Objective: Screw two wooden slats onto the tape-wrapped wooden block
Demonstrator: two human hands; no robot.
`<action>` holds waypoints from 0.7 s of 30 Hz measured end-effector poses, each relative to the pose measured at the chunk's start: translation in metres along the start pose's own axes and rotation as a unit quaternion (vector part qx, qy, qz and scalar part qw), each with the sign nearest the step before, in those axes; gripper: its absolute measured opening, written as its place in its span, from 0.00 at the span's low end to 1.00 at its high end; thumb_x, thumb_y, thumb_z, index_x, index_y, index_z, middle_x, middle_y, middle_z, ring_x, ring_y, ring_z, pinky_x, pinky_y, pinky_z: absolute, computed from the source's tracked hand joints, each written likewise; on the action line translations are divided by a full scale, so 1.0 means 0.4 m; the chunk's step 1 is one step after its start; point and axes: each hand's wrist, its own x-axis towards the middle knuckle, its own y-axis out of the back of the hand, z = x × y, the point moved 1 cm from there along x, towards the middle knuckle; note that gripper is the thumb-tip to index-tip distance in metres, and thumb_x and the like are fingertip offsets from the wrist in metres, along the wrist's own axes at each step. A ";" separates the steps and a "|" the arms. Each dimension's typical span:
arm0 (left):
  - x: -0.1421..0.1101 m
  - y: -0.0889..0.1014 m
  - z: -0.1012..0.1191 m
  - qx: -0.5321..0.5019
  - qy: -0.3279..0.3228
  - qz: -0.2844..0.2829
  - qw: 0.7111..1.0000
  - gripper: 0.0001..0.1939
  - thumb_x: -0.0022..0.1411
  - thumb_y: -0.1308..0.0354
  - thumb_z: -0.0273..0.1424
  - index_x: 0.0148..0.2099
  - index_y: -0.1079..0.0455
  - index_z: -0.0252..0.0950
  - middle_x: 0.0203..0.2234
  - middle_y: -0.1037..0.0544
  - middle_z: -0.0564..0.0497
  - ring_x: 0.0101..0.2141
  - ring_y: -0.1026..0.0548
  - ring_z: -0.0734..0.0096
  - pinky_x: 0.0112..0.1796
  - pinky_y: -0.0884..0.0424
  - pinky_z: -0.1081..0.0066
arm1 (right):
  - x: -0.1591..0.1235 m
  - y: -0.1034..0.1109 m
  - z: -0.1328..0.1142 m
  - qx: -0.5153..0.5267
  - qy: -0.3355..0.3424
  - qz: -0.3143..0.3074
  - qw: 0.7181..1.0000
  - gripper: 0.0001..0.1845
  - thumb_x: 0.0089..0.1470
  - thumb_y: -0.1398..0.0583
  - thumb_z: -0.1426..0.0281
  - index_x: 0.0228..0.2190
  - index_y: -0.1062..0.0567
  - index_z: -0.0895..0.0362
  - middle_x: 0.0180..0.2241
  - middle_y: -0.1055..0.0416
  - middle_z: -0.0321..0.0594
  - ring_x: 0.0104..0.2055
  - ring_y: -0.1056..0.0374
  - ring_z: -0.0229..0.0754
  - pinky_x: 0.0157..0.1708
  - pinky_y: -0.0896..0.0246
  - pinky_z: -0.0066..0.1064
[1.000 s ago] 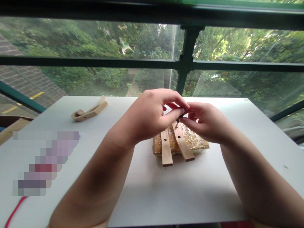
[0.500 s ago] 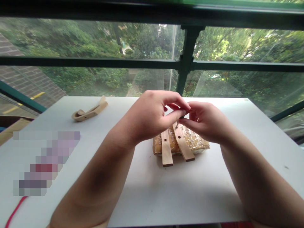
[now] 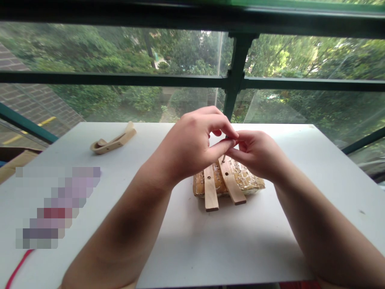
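Observation:
Both hands meet over a brown, plastic-wrapped block (image 3: 251,176) on the white table. My left hand (image 3: 197,140) and my right hand (image 3: 257,152) are closed, thumbs and fingers pinching a small screwdriver from either side. Fingers cover its handle; the thin metal shaft of the screwdriver (image 3: 224,158) points down at the upper part of the right wooden strip (image 3: 234,192). That strip has a dark hole lower down. Beside it lies the left wooden strip (image 3: 211,194), with a small screw or hole in it. The upper end of the left strip is hidden behind my left hand.
A curved wooden piece (image 3: 112,141) lies at the back left of the white table (image 3: 186,249). Nearer on the left are a blurred-out flat item (image 3: 63,208) and a red cord (image 3: 19,265). Windows with green frames (image 3: 235,72) rise behind the table.
My left hand's fingers have lifted and shifted a little around the screwdriver. Its black handle, visible earlier, is now covered by fingers. The block and strips stay in place.

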 end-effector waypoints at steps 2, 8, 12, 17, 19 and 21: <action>0.001 0.002 0.001 0.011 0.000 0.004 1.000 0.05 0.62 0.38 0.27 0.39 0.21 0.40 0.38 0.20 0.52 0.39 0.22 0.72 0.40 0.26 0.71 | 0.000 -0.003 -0.002 -0.005 -0.006 0.006 1.000 0.03 0.53 0.34 0.70 0.30 0.22 0.56 0.25 0.30 0.29 0.26 0.47 0.31 0.27 0.52 0.27; 0.003 0.007 -0.002 0.022 0.003 0.007 1.000 0.03 0.61 0.36 0.32 0.36 0.22 0.39 0.35 0.19 0.52 0.37 0.22 0.71 0.38 0.27 0.72 | -0.001 -0.009 -0.003 -0.013 0.028 0.017 0.999 0.07 0.55 0.36 0.68 0.27 0.23 0.57 0.23 0.35 0.30 0.25 0.45 0.32 0.25 0.52 0.27; 0.003 0.010 -0.003 0.018 -0.003 0.008 1.000 0.02 0.61 0.36 0.30 0.36 0.22 0.39 0.34 0.19 0.53 0.36 0.22 0.72 0.38 0.28 0.72 | -0.002 -0.007 0.000 0.055 0.027 -0.046 0.997 0.02 0.55 0.37 0.73 0.34 0.23 0.57 0.25 0.36 0.30 0.23 0.46 0.31 0.23 0.51 0.27; 0.004 0.014 -0.002 0.018 -0.005 -0.009 1.000 0.02 0.61 0.37 0.29 0.36 0.23 0.39 0.35 0.18 0.52 0.37 0.21 0.71 0.38 0.27 0.72 | -0.002 0.002 0.001 0.114 0.032 -0.087 0.989 0.07 0.56 0.41 0.77 0.36 0.24 0.57 0.27 0.34 0.31 0.24 0.43 0.31 0.24 0.49 0.26; 0.004 0.013 -0.002 0.012 -0.003 -0.012 1.000 0.03 0.61 0.38 0.28 0.37 0.23 0.39 0.35 0.18 0.53 0.37 0.21 0.71 0.39 0.27 0.72 | -0.001 0.008 0.001 0.091 0.035 -0.074 0.993 0.03 0.56 0.39 0.76 0.33 0.24 0.58 0.25 0.35 0.31 0.25 0.45 0.31 0.25 0.49 0.27; 0.002 0.012 0.000 0.001 0.001 -0.015 1.000 0.04 0.61 0.39 0.27 0.38 0.23 0.39 0.36 0.18 0.53 0.38 0.21 0.71 0.40 0.26 0.72 | -0.001 0.012 0.002 0.077 0.038 -0.059 0.995 0.02 0.56 0.38 0.74 0.31 0.23 0.59 0.25 0.36 0.32 0.26 0.47 0.32 0.25 0.49 0.27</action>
